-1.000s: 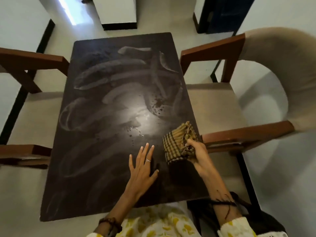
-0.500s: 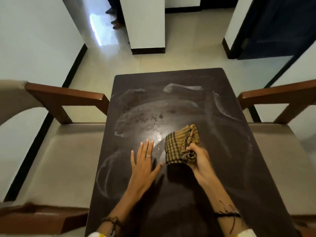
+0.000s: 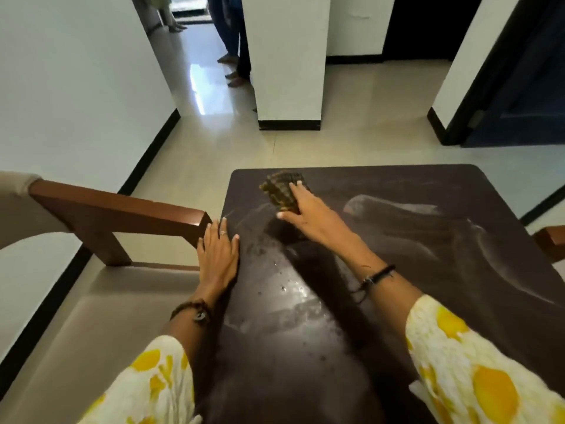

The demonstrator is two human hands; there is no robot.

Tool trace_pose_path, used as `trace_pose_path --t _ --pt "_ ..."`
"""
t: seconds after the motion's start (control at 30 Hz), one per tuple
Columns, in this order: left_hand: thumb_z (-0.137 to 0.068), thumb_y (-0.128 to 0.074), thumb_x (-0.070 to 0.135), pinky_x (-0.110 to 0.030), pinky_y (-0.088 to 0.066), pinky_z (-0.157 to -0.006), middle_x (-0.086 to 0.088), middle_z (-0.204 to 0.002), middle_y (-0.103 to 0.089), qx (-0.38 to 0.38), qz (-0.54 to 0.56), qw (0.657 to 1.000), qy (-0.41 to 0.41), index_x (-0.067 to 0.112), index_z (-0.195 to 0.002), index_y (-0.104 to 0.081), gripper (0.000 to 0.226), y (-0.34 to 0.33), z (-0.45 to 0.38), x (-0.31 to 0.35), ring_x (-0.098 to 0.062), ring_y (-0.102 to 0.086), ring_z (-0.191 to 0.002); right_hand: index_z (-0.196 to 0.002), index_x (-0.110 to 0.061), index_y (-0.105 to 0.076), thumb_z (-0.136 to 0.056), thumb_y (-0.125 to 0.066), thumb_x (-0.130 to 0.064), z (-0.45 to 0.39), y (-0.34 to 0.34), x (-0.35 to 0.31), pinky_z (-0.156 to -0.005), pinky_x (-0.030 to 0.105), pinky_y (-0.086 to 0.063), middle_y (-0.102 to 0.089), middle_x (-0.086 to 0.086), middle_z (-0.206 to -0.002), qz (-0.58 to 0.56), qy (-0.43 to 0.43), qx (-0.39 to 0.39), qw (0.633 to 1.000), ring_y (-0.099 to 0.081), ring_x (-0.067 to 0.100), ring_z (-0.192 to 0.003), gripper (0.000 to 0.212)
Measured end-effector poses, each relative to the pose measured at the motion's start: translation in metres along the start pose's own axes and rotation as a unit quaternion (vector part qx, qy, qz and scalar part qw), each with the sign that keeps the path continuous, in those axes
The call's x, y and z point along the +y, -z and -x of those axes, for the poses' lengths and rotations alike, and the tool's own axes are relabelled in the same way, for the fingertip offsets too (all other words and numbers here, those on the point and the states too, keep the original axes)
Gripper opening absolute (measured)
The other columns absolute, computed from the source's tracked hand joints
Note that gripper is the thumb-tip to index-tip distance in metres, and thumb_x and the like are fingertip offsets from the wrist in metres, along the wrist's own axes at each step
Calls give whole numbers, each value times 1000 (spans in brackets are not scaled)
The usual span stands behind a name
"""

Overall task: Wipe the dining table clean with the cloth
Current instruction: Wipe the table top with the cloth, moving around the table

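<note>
The dark dining table (image 3: 412, 301) fills the lower right, streaked with pale wipe marks and dotted with water drops. A yellow-and-black checked cloth (image 3: 279, 188) lies bunched near the table's far left corner. My right hand (image 3: 308, 211) presses down on the cloth, fingers spread over it. My left hand (image 3: 218, 250) rests flat on the table's left edge, fingers together, holding nothing.
A wooden chair (image 3: 116, 215) with a beige seat stands tight against the table's left side, its armrest touching my left fingertips. Another chair's armrest (image 3: 550, 240) shows at the right. A white pillar (image 3: 287, 62) stands ahead; a person's legs (image 3: 235, 41) are in the hallway.
My right hand has pushed the cloth from the table's middle to the far left corner. My left hand slid left to the table's edge. The view tilted up and forward.
</note>
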State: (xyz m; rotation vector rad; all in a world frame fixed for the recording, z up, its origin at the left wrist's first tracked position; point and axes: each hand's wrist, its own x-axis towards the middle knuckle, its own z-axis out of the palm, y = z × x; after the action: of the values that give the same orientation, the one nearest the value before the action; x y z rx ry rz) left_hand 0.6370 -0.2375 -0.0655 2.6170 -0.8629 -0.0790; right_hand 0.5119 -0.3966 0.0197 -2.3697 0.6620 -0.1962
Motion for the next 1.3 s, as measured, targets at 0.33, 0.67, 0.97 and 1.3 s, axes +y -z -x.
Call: trace_pose_path --t 0.33,0.67,0.97,1.3 --pt "-99 -25 29 -29 -14 -111 -8 -153 -18 30 76 997 -11 10 -146 -12 52 -10 -1 -3 -17 -17 -139 -151 -26 -9 -96 -17 -57 -98 -86 23 -114 54 2 -2 2 -160 266 76 24 961 1 25 -146 64" --pt "-100 -22 28 -33 -10 -115 -5 -155 -7 25 40 998 -31 9 -145 -7 52 -9 -1 -1 -13 -6 -141 -151 -10 -12 -98 -17 -52 -185 -112 -23 -115 53 1 -11 13 -157 254 -34 44 966 -6 30 -145 68" --pt "-100 -20 30 -28 3 -111 -1 -155 -4 0 40 998 -54 13 -145 -4 50 -5 -2 -2 -10 1 -140 -149 -34 -17 -87 -27 -71 -168 -74 12 -111 61 -4 -21 11 -154 241 -31 33 969 -12 28 -143 73" --pt "-99 -22 31 -25 4 -112 0 -154 -1 0 83 995 -49 13 -145 -3 52 -7 -4 -5 -5 6 -138 -151 -25 -13 -96 -21 -57 -154 -64 29 -105 69 4 -7 15 -158 218 -155 83 960 -1 36 -144 65"
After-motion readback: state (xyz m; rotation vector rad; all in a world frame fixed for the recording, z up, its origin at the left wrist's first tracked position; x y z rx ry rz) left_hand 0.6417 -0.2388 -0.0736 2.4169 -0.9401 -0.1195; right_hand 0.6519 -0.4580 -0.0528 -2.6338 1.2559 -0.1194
